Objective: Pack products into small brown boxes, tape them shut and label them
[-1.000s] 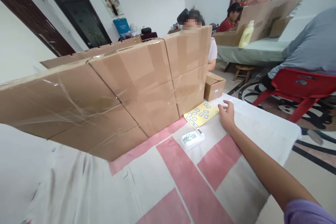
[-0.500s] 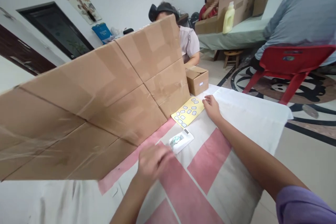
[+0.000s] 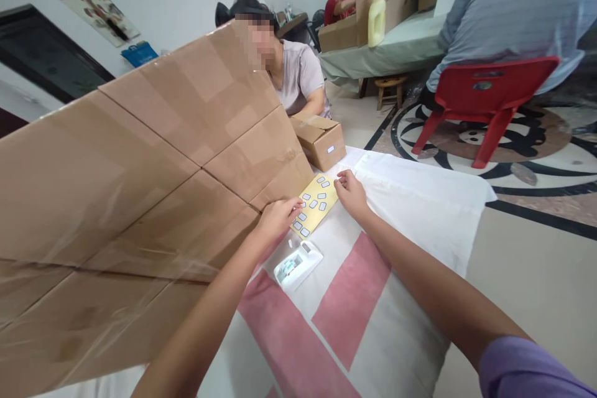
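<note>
A yellow sheet point(image 3: 313, 214) printed or stuck with several small pale rectangles outlined in dark lies at the foot of the cardboard panel. My left hand point(image 3: 278, 216) reaches over its left edge, fingers closed and fingertips over the rectangles; anything between them is too small to make out. On the opposite edge, my right hand point(image 3: 351, 193) has curled fingers, with thumb and index finger pinched at the sheet's border. Just nearer to me than the sheet lies a small white plastic holder point(image 3: 305, 267) with pale green-white contents and a dark patch at its far end.
The tall cardboard panel point(image 3: 158, 155) stands along the left of the cloth-covered table point(image 3: 410, 224). A small cardboard box point(image 3: 324, 143) sits beyond the sheet. A person point(image 3: 303, 78) is behind the panel. A red chair point(image 3: 494, 90) with a seated person is at the right.
My left hand has moved forward from beside the white holder to the yellow sheet's left edge. My right hand stays at the sheet's right edge. The view has turned to the right.
</note>
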Demonstrator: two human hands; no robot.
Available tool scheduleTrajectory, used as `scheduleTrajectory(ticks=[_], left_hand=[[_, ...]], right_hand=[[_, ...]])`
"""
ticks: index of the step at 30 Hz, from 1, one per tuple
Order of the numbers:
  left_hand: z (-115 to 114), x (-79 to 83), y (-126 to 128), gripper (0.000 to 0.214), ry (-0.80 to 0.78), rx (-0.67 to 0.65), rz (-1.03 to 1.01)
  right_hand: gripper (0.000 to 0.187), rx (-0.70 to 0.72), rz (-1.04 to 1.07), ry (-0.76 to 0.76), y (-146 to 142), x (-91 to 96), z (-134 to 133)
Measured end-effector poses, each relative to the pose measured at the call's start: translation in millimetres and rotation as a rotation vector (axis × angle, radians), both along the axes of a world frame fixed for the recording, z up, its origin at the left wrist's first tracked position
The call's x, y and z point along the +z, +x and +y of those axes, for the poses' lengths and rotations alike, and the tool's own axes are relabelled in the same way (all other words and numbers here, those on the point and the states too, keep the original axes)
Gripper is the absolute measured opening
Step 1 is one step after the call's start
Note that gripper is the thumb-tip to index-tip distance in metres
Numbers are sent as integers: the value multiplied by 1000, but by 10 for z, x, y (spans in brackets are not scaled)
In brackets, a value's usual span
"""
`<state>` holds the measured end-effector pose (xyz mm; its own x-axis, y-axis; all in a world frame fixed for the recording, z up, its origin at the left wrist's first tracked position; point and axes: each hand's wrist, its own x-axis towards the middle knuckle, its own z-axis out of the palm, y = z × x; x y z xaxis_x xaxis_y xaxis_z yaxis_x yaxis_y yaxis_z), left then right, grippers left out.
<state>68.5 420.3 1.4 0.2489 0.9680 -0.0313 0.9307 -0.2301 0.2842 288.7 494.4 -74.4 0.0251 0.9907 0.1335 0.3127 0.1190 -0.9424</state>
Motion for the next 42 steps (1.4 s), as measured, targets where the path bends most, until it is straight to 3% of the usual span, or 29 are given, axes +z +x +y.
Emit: scheduleTrajectory(ticks=[6, 11, 15, 22, 26, 30, 36, 42], left_hand=[[-326, 28, -237, 21, -170, 10, -73], [-759, 150, -457, 38, -377, 53, -225], [-907, 146, -506, 35, -411, 102, -284], [-779, -87, -403, 36, -356, 140, -253], [-672, -176, -349, 25, -318, 120, -174], [-598, -179, -309, 11, -287, 76, -150], [-524, -136, -320, 9, -308, 53, -211], [-124, -259, -193, 11, -236, 86, -247]], right_hand=[[21, -38, 15, 32, -18, -87, 45], [18, -36, -5, 34, -22, -81, 49], [17, -42, -20, 19, -24, -43, 31], [17, -36, -24, 7, -26, -26, 18], [16, -37, -37, 10, -30, -24, 15], [16, -29, -45, 9, -30, -12, 6], [17, -23, -46, 8, -29, -20, 6], [18, -27, -49, 27, -30, -55, 17]])
